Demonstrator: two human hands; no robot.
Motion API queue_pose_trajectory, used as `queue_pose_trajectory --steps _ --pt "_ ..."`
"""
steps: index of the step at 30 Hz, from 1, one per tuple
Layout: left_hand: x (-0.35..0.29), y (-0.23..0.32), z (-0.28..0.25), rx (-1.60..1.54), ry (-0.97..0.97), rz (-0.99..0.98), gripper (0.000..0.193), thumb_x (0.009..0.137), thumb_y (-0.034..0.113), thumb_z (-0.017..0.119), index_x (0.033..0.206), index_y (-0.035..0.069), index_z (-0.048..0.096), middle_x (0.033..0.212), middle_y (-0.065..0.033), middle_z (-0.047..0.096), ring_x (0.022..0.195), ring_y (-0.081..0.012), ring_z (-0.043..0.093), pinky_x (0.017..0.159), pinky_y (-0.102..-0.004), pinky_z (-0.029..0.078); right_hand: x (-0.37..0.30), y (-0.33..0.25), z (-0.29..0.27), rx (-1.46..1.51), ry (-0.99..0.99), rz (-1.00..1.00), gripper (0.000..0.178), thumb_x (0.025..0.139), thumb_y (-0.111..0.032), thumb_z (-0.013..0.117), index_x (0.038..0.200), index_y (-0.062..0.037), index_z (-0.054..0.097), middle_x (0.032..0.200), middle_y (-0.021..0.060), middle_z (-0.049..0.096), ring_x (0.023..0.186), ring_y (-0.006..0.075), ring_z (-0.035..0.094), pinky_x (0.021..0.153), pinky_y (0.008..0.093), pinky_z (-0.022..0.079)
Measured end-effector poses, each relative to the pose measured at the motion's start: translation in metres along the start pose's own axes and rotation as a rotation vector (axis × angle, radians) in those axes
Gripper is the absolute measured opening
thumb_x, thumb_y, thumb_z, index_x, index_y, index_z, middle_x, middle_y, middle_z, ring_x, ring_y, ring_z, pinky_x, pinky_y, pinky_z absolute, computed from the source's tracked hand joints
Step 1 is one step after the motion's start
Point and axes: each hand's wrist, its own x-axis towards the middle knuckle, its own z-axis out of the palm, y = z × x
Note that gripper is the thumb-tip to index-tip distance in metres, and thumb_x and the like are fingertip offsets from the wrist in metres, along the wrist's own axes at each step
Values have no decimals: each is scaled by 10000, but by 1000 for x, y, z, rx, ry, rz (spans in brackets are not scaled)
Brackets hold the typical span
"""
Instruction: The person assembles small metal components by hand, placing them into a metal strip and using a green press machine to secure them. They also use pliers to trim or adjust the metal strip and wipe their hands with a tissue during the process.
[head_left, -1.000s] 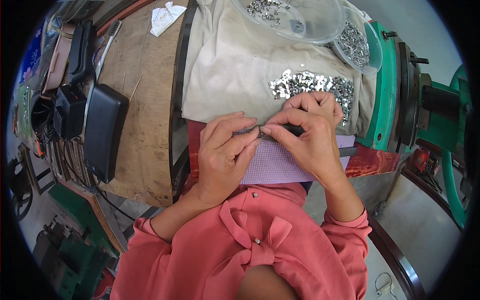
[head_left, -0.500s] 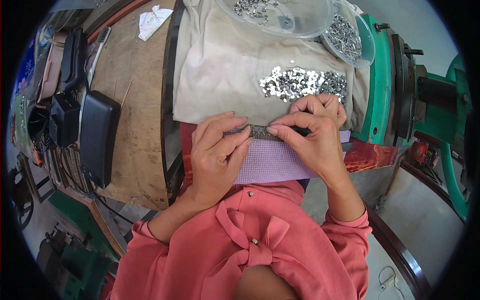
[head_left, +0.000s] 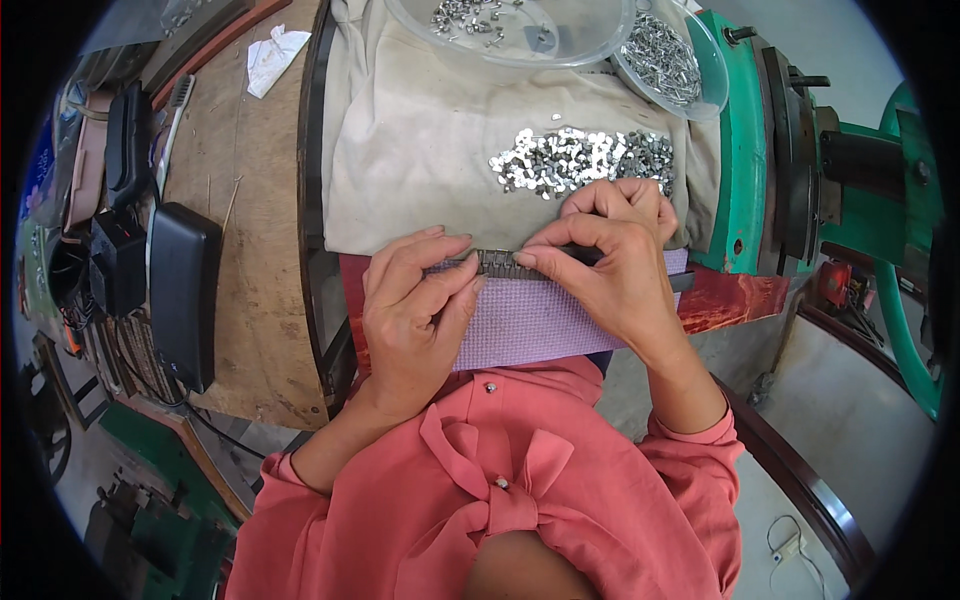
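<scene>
No lettering can be read; any print on the blue package (head_left: 41, 155) at left is too blurred.

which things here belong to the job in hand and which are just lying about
Likely in the job: dark ridged metal strip; pile of small shiny metal pieces; purple textured mat.

Seemingly lying about: crumpled white paper; black oblong case; white-handled brush.

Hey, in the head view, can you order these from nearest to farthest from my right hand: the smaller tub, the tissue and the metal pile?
1. Metal pile: just beyond the right hand.
2. Smaller tub: farther out, upper right.
3. Tissue: upper left, on the wooden top.
</scene>
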Motion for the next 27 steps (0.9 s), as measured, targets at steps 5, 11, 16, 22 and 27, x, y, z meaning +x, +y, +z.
queue_pose_trajectory --steps 5,11,16,22,27 --pt "0 0 0 3 2 -8 213 753 -38 763 960 9 746 1105 -108 693 1113 -322 608 952 -401 487 -4 5 -6 -26 -2 8 175 688 -333 850 778 -191 800 884 -63 582 1015 230 445 946 459 241" --pt "-1 -2 3 -8 24 17 199 747 -15 762 941 16 733 1088 -88 686 1087 -314 623 938 -396 455 -2 3 -3 11 13 2 173 686 -334 851 775 -194 801 874 -65 582 1002 227 446 942 460 238" --pt "-1 -3 3 -13 23 14 201 745 -23 766 940 14 733 1092 -89 685 1088 -315 623 932 -392 460 -6 8 -8 -28 8 10 172 691 -339 847 774 -195 801 863 -64 573 1001 224 446 933 452 240" --pt "-1 -2 3 -6 26 19 197 749 -25 767 939 12 733 1094 -88 684 1089 -314 622 930 -391 465 -8 9 -12 -22 14 18 179 683 -344 848 776 -198 803 836 -61 553 986 214 450 919 447 239" --pt "-1 -2 2 -2 18 13 196 754 -28 762 943 12 735 1099 -85 682 1095 -316 618 938 -394 462 -11 13 -13 -61 30 14 185 677 -344 851 777 -194 805 825 -56 548 965 206 452 915 430 235"
